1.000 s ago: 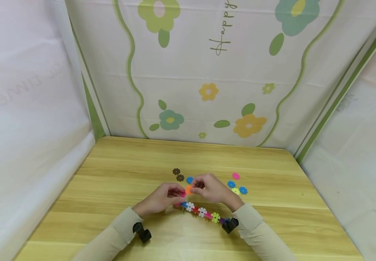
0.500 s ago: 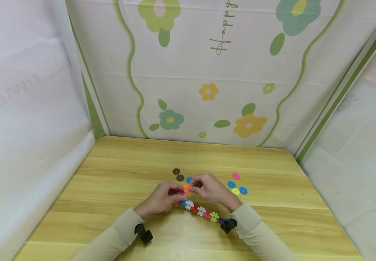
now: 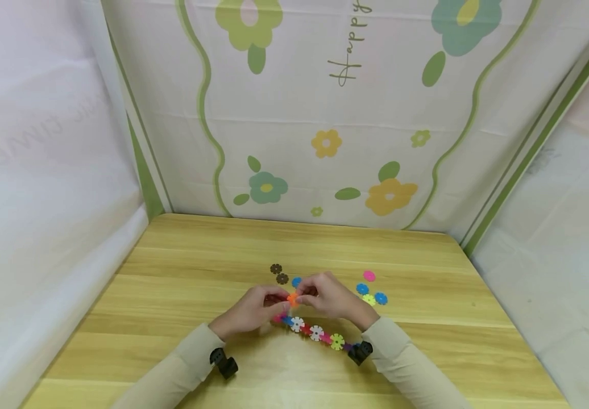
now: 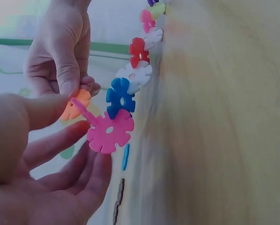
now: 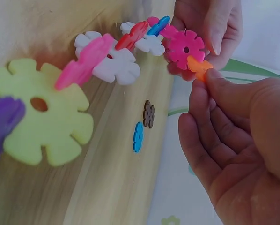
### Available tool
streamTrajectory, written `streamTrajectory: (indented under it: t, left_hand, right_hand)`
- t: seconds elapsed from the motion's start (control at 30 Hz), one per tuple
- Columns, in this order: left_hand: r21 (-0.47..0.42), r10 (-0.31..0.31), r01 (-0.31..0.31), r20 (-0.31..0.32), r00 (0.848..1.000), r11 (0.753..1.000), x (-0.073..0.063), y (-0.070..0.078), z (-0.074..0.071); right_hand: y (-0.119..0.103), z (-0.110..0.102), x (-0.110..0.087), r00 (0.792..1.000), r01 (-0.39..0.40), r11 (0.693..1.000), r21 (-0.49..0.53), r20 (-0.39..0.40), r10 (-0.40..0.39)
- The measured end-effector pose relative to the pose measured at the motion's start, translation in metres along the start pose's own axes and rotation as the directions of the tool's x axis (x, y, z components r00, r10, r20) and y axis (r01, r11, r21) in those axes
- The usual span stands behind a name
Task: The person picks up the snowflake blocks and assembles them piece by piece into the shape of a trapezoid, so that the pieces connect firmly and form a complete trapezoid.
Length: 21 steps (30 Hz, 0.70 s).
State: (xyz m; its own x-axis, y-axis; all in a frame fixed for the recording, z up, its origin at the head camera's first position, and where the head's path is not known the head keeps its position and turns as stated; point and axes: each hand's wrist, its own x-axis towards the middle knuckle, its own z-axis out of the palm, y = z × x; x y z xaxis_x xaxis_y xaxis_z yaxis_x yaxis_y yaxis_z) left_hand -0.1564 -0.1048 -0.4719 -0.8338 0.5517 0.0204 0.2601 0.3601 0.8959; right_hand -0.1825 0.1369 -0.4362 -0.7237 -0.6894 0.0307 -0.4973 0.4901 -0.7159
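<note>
My left hand (image 3: 251, 309) pinches a pink flower-shaped disc (image 5: 187, 49) between thumb and fingers. This disc is at the end of a chain of notched plastic discs. An orange notched disc (image 5: 199, 68) is pinched by my right hand (image 3: 330, 298). Its edge meets the pink disc's rim, standing crosswise to it; how deep the notches sit is hard to tell. From my left hand the chain runs right through another pink disc (image 4: 111, 131), a blue disc (image 4: 121, 99), white discs (image 3: 317, 333), red and pink ones, a yellow-green disc (image 3: 337, 342) and a purple disc (image 5: 2, 124).
On the wooden table (image 3: 212, 255), brown discs (image 3: 282, 279) and a blue disc (image 3: 296, 282) lie beyond the hands. Farther right are a loose pink disc (image 3: 369, 276), blue discs (image 3: 381, 299) and a yellow-green disc. Printed cloth (image 3: 294, 113) hangs around the table.
The orange disc has shifted slightly left against the pink disc, with my right hand following. The chain rose a little, then sank back.
</note>
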Motion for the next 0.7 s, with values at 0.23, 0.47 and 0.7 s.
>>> streamTrajectory:
  t: [0.23, 0.47, 0.7]
  left_hand:
    - [-0.062, -0.014, 0.012, -0.033, 0.999, 0.998, 0.004, 0.001, 0.005]
    - [-0.086, -0.031, 0.028, -0.035, 0.999, 0.996, 0.003, -0.001, 0.008]
    - [-0.122, -0.035, 0.032, -0.027, 0.999, 0.992, 0.002, 0.001, 0.008]
  right_hand:
    - [0.003, -0.002, -0.002, 0.999, 0.005, 1.000, 0.022, 0.044, -0.006]
    - [0.006, -0.018, 0.001, 0.995, 0.005, 0.997, -0.076, 0.104, 0.003]
    - [0.018, -0.034, 0.022, 0.995, 0.014, 0.971, -0.237, 0.095, 0.009]
